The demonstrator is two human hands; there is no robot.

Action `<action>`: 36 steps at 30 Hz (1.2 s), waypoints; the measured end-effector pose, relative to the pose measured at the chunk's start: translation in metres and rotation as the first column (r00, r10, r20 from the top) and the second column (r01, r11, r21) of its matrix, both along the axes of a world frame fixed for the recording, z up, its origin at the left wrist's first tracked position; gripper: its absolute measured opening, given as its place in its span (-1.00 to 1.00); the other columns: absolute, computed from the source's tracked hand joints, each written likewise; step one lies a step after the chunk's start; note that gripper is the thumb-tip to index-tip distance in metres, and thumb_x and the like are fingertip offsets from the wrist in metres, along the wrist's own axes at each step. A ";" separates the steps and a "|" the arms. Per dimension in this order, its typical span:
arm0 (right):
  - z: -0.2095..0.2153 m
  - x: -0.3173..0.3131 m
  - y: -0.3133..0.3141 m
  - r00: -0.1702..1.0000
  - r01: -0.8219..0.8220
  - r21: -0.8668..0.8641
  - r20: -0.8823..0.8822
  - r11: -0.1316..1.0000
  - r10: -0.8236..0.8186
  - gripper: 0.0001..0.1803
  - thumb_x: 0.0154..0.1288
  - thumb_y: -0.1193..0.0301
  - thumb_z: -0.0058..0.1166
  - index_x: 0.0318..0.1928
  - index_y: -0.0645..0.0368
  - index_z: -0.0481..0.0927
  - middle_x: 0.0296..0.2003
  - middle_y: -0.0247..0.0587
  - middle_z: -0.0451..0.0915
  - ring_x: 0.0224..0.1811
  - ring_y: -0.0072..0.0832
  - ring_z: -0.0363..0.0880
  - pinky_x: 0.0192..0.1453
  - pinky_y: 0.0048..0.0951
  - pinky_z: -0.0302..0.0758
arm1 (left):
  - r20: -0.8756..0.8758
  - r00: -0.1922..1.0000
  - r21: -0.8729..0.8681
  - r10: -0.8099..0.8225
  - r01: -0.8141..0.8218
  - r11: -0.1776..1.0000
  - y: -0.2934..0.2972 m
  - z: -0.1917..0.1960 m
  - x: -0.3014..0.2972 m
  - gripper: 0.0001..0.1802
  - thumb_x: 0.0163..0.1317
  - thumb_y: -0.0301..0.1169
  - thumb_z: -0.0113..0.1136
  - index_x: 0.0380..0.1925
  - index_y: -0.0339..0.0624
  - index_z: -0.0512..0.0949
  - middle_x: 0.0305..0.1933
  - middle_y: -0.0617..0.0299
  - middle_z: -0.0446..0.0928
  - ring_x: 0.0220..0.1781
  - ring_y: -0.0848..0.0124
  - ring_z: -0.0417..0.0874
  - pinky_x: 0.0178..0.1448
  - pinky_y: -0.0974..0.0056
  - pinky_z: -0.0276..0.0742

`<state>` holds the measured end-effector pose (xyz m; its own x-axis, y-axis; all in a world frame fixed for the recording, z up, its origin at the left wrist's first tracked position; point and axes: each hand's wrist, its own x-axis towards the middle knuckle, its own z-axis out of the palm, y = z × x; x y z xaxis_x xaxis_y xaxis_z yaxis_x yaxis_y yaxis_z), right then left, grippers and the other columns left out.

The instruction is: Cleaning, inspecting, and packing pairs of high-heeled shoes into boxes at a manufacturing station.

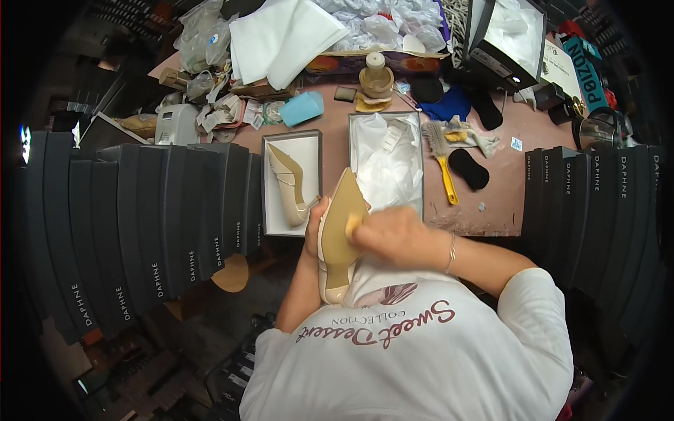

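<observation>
The left hand (pixel 314 226) grips a beige pointed shoe (pixel 339 235) from its left side, sole up, toe pointing away from the person, held just above the near edge of the table (pixel 491 203). The right hand (pixel 393 235) is closed on a small yellowish pad (pixel 351 226) and presses it against the sole near the middle of the shoe.

Just beyond the hands lie two open boxes side by side. The left box (pixel 291 184) holds the second shoe (pixel 288 184), lying on its side with the toe away. The right box (pixel 387 165) is filled with crumpled white paper (pixel 382 168).

To the right of the boxes lie a yellow brush (pixel 441 158) and a black oval pad (pixel 468 169). Rows of dark boxes (pixel 154 224) stand on edge to the left, and more (pixel 597 203) to the right. A light blue cup (pixel 302 109) lies on its side farther back, near a small bottle (pixel 376 70) and heaps of plastic bags (pixel 379 24)
</observation>
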<state>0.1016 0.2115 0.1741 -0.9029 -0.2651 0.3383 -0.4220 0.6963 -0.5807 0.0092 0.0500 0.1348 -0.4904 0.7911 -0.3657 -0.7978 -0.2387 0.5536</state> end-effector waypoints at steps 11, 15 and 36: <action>-0.081 -0.047 0.040 0.740 0.645 -0.645 0.394 -0.409 0.546 -0.79 0.43 0.20 -0.04 -0.17 0.06 0.43 -0.47 -0.36 0.38 -0.50 -0.59 0.31 -0.47 -0.55 0.27 | -0.120 0.991 -0.087 -0.065 0.055 0.995 0.004 0.012 -0.018 -0.31 0.35 0.01 -0.29 0.36 -0.19 0.15 -0.05 -0.01 0.52 -0.17 0.37 0.59 -0.12 0.32 0.55; -0.082 -0.060 0.055 0.741 0.658 -0.644 0.462 -0.390 0.488 -0.81 0.41 0.23 0.00 -0.16 0.06 0.41 -0.47 -0.36 0.34 -0.46 -0.57 0.29 -0.46 -0.55 0.24 | 0.030 0.999 -0.123 0.011 -0.008 0.992 0.000 -0.005 -0.025 -0.34 0.37 0.01 -0.33 0.30 -0.23 0.19 -0.11 -0.02 0.52 -0.22 0.28 0.62 -0.16 0.26 0.59; -0.136 -0.189 0.171 0.837 0.542 -0.052 -0.058 0.839 -0.544 -0.46 0.18 0.50 0.21 0.21 0.05 0.47 -0.02 -0.02 0.53 0.00 -0.19 0.53 0.04 -0.35 0.45 | -0.059 0.989 -0.264 0.136 -0.147 0.953 -0.005 -0.047 -0.040 -0.47 0.38 -0.06 -0.17 0.10 -0.25 0.44 -0.03 0.01 0.57 -0.08 0.34 0.63 0.02 0.32 0.54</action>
